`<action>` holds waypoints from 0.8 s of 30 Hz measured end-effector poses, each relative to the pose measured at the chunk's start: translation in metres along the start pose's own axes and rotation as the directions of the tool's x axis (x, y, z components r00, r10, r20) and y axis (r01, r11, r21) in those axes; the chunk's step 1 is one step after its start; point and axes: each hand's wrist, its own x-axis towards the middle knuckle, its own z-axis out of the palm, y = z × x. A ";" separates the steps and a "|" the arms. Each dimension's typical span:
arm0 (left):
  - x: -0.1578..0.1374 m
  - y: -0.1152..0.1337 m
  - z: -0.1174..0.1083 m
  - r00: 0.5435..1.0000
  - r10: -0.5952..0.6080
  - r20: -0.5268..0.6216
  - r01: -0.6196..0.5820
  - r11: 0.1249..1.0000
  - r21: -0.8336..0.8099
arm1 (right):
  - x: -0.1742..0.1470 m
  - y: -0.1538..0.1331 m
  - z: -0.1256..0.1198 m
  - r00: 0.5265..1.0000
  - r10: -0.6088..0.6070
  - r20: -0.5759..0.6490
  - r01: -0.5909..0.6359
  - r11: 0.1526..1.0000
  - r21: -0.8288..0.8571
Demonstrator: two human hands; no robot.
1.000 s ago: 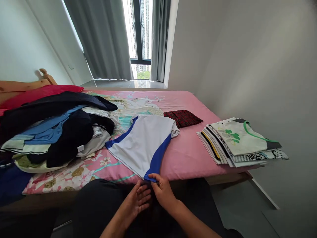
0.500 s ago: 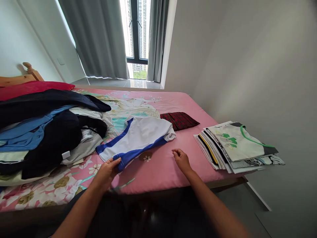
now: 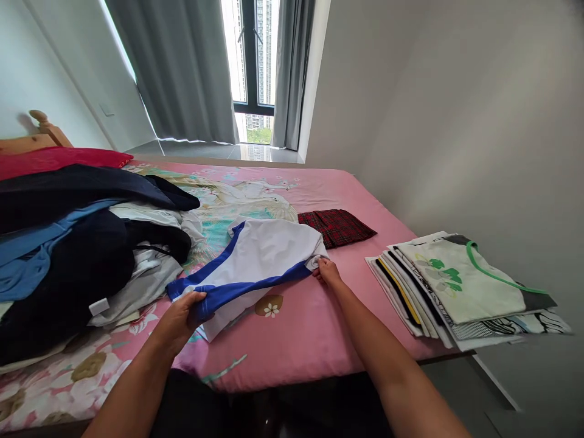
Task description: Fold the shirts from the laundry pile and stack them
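A white shirt point(image 3: 269, 249) with blue side bands lies partly spread on the pink bed. My left hand point(image 3: 181, 315) pinches its near left blue corner, thumb on top, and holds that edge slightly raised. At the shirt's right end, my right hand point(image 3: 327, 272) has its fingers closed on the bunched white edge. Between the two hands the near blue band is stretched, and a white flap hangs below it. Just behind the right end of the shirt lies a folded dark red plaid garment point(image 3: 340, 228).
A heap of unfolded clothes point(image 3: 100, 255) covers the left of the bed point(image 3: 292, 340). On the right, near the bed's edge and wall, sits a stack of folded shirts point(image 3: 465, 286). A red pillow point(image 3: 68, 159) is at the far left, by the wooden headboard point(image 3: 31, 143).
My right hand has moved from above the bare sheet onto the shirt's right end and taken hold of it. My left hand keeps its corner, and the near edge is now lifted more.
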 end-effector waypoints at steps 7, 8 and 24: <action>0.011 -0.001 -0.006 0.999 -0.022 -0.030 0.023 0.999 0.026 | -0.025 0.001 -0.006 0.999 0.012 -0.039 -0.002 0.973 0.233; 0.012 -0.001 -0.009 0.999 -0.028 -0.038 0.029 0.999 0.023 | -0.037 0.005 -0.010 0.996 -0.018 -0.090 0.041 0.965 0.260; -0.018 0.002 -0.022 0.971 0.184 -0.154 -0.163 0.977 0.140 | -0.147 0.027 -0.052 0.978 -0.158 0.137 0.194 0.933 -0.304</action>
